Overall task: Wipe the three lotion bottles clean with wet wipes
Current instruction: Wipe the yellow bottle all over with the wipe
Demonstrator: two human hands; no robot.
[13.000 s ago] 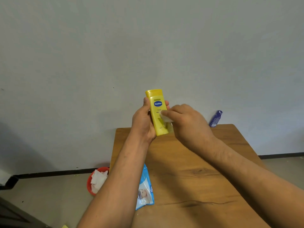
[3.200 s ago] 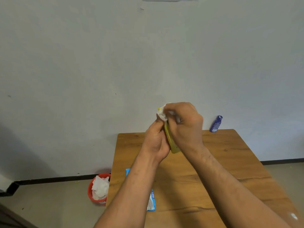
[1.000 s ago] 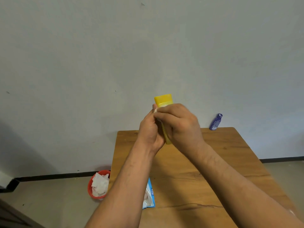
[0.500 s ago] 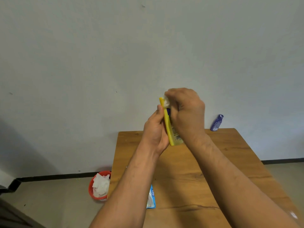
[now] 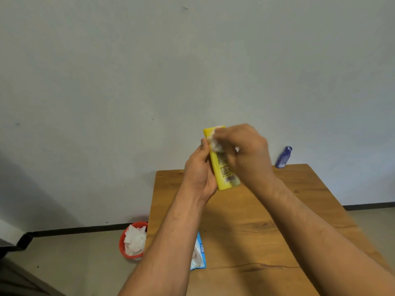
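Wooden surface (image 5: 256,231): blue bottle (image 5: 283,157) standing at the 1 o'clock corner, blue wipes pack (image 5: 199,255) at the 8 o'clock edge, partly hidden. Floor (image 5: 74,253) at 9 o'clock: red bin (image 5: 122,244) holding white wipes (image 5: 134,240).

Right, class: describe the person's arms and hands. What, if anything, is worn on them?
Nothing worn shows. The left forearm and right forearm are bare to the picture's edge: no sleeves. Neither wrist carries a watch or band. The left hand and right hand are ungloved; the right is blurred, so a ring cannot be ruled out.
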